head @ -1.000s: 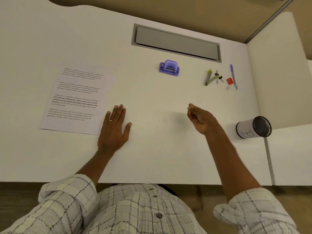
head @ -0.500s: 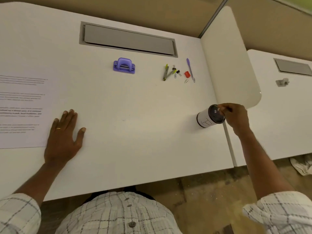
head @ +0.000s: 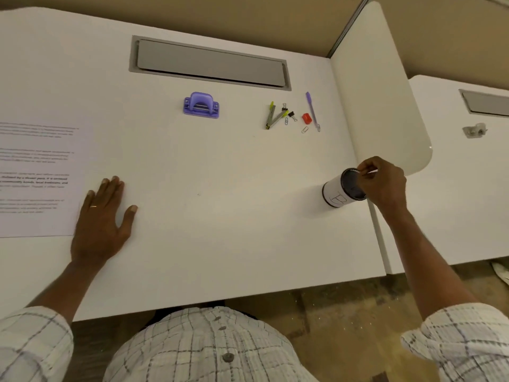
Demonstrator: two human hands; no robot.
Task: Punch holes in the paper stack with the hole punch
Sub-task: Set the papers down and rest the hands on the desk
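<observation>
The purple hole punch sits at the back middle of the white desk, with neither hand on it. The printed paper stack lies flat at the left, partly cut off by the frame edge. My left hand rests palm down on the desk, its little-finger side touching the paper's right edge, and it holds nothing. My right hand hovers over the mouth of a white pen cup at the right desk edge. Its fingertips are pinched on a small thin pale item that I cannot identify.
Highlighters, binder clips, paper clips, a red sharpener and a purple pen lie at the back right. A grey cable hatch is set into the desk behind the punch. A white divider panel stands at the right.
My right hand went from the desk's middle out to the pen cup at the right and now pinches over its mouth. The view swung right. My left hand stayed flat.
</observation>
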